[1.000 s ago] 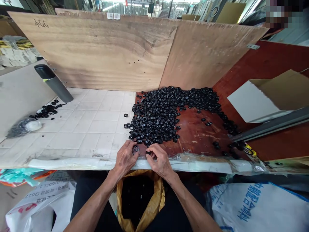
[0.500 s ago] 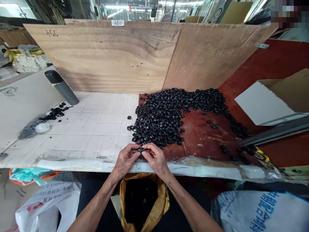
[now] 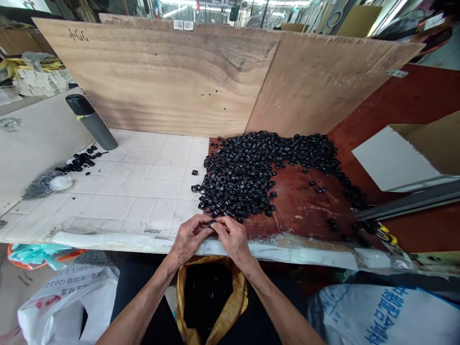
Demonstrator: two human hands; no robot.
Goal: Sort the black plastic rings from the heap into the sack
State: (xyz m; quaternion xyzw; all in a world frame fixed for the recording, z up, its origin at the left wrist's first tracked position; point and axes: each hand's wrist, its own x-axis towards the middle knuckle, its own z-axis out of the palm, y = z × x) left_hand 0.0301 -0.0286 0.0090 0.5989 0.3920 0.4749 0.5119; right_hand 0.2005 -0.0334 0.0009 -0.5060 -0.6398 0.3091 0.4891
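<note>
My left hand (image 3: 187, 238) and my right hand (image 3: 232, 236) meet fingertip to fingertip at the table's front edge, both pinching a small black ring part (image 3: 211, 223). Just beyond them lies a big heap of black ring parts (image 3: 251, 172) spread over the red-brown board and onto the white tiled sheet (image 3: 136, 191). Below my hands, between my knees, a yellow-brown bag (image 3: 210, 299) stands open with dark parts inside.
Plywood boards (image 3: 172, 76) wall the back. A dark grey bottle (image 3: 91, 122) leans at the left, with a small pile of black parts (image 3: 81, 162) and a plastic bag (image 3: 46, 184) near it. A cardboard box (image 3: 413, 153) sits right. White sacks (image 3: 384, 314) lie below.
My hands lifted off the table and came together, pressing the black ring part between both sets of fingertips. The camera view shifted slightly.
</note>
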